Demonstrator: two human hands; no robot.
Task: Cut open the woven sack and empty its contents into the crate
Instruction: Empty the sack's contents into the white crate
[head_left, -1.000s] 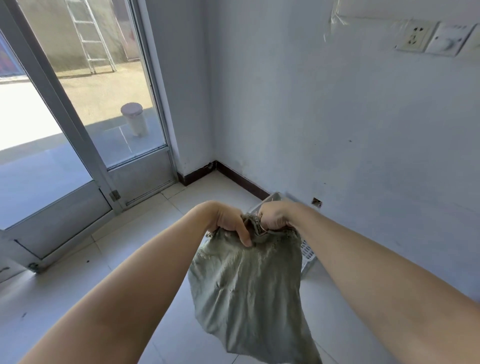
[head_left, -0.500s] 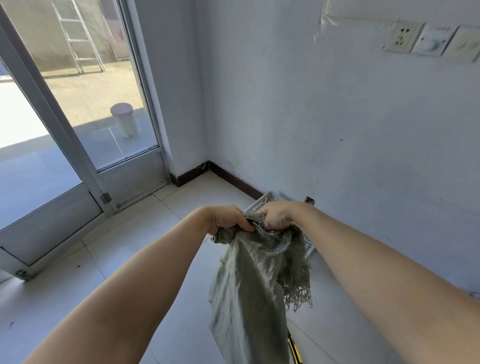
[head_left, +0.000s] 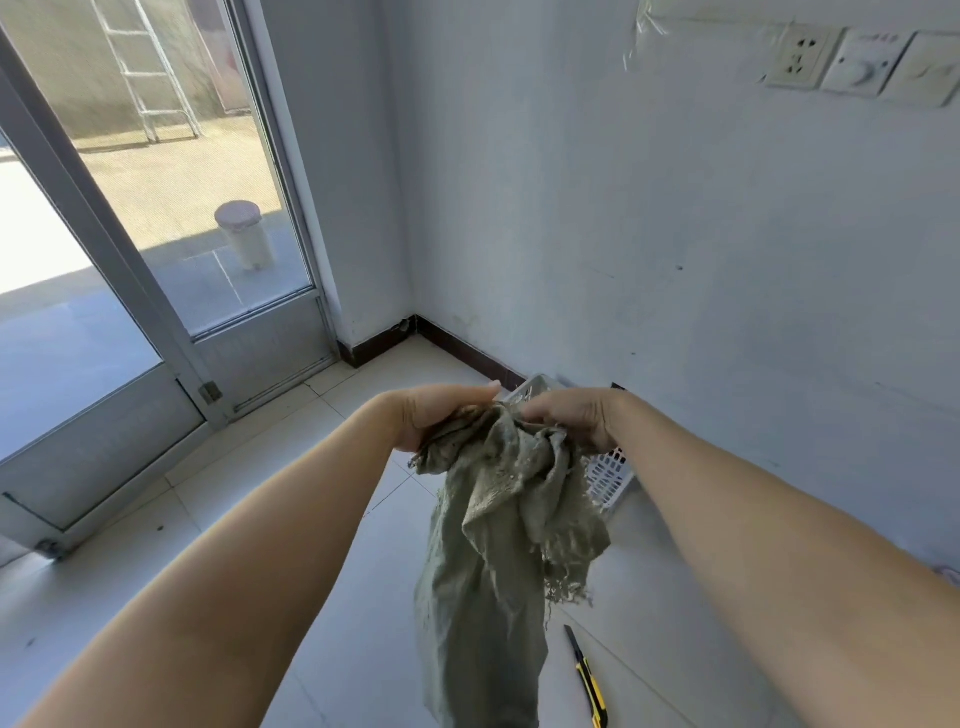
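Observation:
A limp grey-green woven sack (head_left: 493, 545) hangs in front of me, bunched at the top, with a frayed edge on its right side. My left hand (head_left: 441, 413) grips the bunched top on the left. My right hand (head_left: 571, 415) grips it on the right, close to the left hand. Behind and below the hands stands a white plastic crate (head_left: 608, 478) against the wall, mostly hidden by the sack and my right hand. Its inside is not visible.
A yellow and black utility knife (head_left: 589, 678) lies on the tiled floor to the right of the sack. A glass door (head_left: 156, 260) stands at the left. The white wall (head_left: 675, 260) runs along the right, with a socket and switches high up.
The sack, spread flat between my hands a second ago, is now gathered into a narrow bunch. My hands have come closer together. The knife on the floor has come into view.

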